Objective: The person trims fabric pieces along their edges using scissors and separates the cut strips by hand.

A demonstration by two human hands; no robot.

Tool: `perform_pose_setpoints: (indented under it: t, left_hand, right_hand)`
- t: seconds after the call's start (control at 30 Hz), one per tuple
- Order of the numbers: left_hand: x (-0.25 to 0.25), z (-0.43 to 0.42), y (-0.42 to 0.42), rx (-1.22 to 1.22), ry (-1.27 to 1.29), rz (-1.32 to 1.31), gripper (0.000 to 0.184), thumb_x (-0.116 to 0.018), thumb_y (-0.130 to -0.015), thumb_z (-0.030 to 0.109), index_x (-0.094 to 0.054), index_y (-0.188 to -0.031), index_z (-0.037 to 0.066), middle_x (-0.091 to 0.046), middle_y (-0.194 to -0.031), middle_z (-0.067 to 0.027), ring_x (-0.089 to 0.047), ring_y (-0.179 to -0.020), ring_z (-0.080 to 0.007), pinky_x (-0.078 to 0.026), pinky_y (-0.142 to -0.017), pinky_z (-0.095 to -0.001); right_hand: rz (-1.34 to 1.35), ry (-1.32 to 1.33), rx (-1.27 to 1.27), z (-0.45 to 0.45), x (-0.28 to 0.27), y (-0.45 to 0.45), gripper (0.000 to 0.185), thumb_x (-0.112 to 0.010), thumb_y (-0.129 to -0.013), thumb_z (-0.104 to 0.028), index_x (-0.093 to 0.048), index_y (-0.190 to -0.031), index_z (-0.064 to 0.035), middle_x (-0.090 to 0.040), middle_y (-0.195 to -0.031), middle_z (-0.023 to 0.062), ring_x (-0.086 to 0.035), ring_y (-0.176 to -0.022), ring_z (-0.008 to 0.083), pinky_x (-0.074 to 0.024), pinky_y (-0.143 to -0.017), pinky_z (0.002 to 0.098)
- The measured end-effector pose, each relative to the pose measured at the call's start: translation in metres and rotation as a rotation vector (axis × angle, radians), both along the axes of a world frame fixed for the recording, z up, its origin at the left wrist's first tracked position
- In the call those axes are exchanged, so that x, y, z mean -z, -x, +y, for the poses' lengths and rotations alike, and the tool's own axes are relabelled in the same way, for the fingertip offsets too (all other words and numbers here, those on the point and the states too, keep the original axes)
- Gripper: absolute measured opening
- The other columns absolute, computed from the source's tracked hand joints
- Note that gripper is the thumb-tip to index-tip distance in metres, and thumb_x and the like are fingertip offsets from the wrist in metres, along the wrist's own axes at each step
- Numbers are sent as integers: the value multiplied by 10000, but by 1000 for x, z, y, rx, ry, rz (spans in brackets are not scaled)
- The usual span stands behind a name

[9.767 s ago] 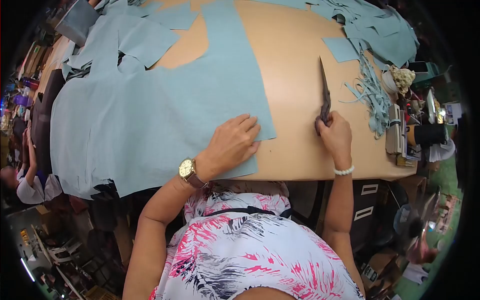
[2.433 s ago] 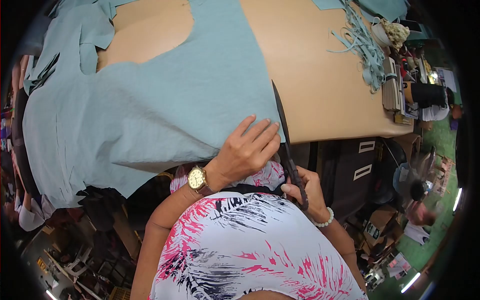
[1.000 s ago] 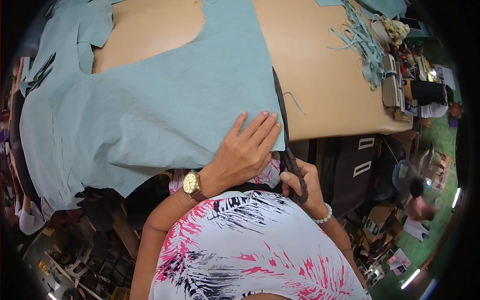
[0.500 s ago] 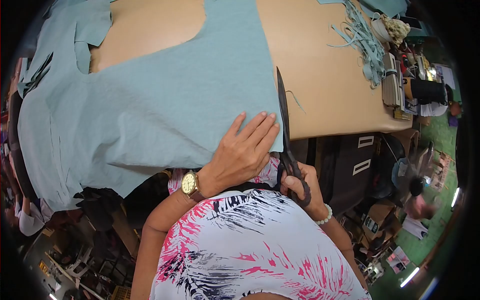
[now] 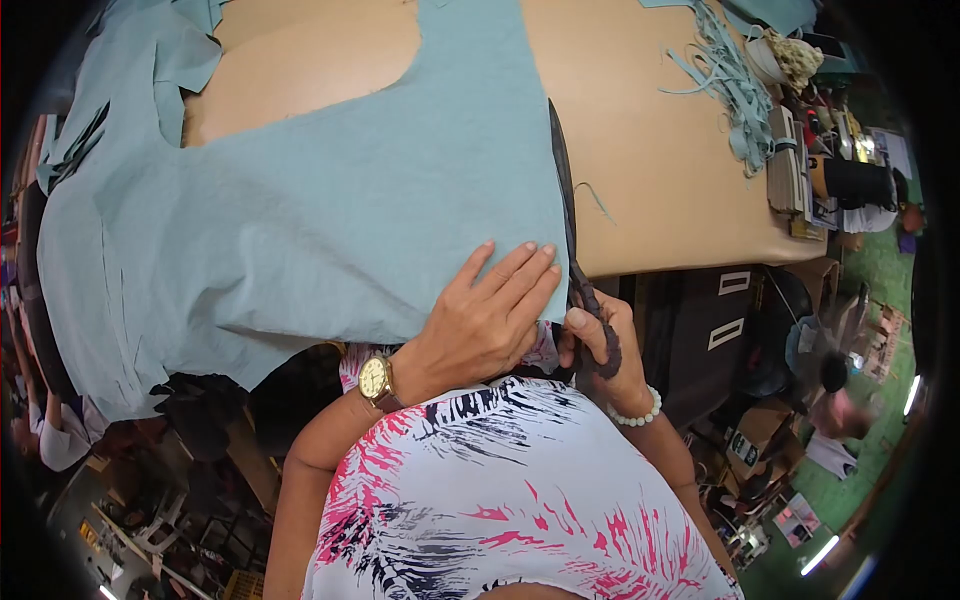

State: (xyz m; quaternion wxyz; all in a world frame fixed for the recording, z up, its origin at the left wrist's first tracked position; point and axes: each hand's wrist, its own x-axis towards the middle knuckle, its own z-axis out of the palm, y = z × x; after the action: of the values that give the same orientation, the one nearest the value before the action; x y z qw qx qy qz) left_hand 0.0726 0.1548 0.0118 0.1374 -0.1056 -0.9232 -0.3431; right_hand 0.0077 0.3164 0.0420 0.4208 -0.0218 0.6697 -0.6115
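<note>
Blue-green fabric (image 5: 380, 190) covers the left and middle of the tan table and hangs over the near edge. My left hand (image 5: 490, 315) lies flat on it near the lower right corner, fingers spread. Dark scissors (image 5: 563, 170) are in my right hand (image 5: 610, 345), just beyond the table's near edge. Their blades run along the fabric's right edge, one partly hidden by the cloth. A thin blue-green thread (image 5: 598, 200) lies on the table right of the blades.
A heap of narrow fabric strips (image 5: 740, 110) lies on the tan table (image 5: 660, 220) at the right. Beside it are a white container (image 5: 765, 60), stacked booklets (image 5: 785, 175) and a black spool (image 5: 855, 182). Black drawers (image 5: 700, 330) stand below. At the far left, part of another person (image 5: 62, 440) shows.
Since half a second ago, the scissors have moved forward along the fabric's right edge, one blade passing under it. Earlier they were held upright away from the cloth; the thin thread has since appeared.
</note>
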Motion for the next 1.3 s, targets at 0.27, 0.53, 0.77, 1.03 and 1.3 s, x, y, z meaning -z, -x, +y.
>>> perform_pose_setpoints:
  t: [0.27, 0.53, 0.77, 1.03, 1.3]
  left_hand:
    - [1, 0, -1, 8, -11, -3, 500, -573, -616, 54, -531, -1106, -34, -514, -1204, -165, -504, -1116, -269, -383, -916, -459]
    - [-1, -2, -1, 8, -29, 1, 475, -563, -619, 49, -536, -1085, -38, -520, -1190, -171, -513, -1103, -277, -390, -906, -455]
    - [0, -3, -3, 15, -51, 15, 459, -549, -620, 46, -539, -1070, -40, -526, -1177, -182, -526, -1082, -286, -403, -889, -454]
    - [1, -3, -10, 67, -6, 19, 434, -575, -656, 114, -538, -1063, -30, -521, -1180, -172, -521, -1078, -265, -414, -880, -440]
    - [1, -3, -10, 45, -41, 6, 425, -528, -651, 75, -548, -1061, -33, -524, -1194, -165, -538, -1073, -266, -423, -882, -435]
  right_hand:
    - [-43, -51, 14, 3, 1, -4, 238, -637, -816, -223, -562, -777, 0, -509, -560, -2, -469, -450, 48, -361, -421, 184]
    - [-59, -133, -8, 3, -4, -3, 195, -642, -810, -174, -568, -777, 3, -513, -551, -4, -469, -442, 42, -361, -414, 178]
    - [-40, -27, 17, 2, -2, -3, 241, -626, -818, -216, -561, -768, 10, -505, -547, 1, -483, -440, 54, -373, -412, 181]
    - [12, 14, 55, -13, 1, 9, 273, -601, -834, -249, -553, -742, 3, -506, -530, 17, -481, -444, 63, -371, -421, 188]
    - [-25, -16, 72, -13, 2, 5, 266, -601, -843, -247, -570, -755, 3, -513, -532, 5, -468, -437, 51, -349, -415, 180]
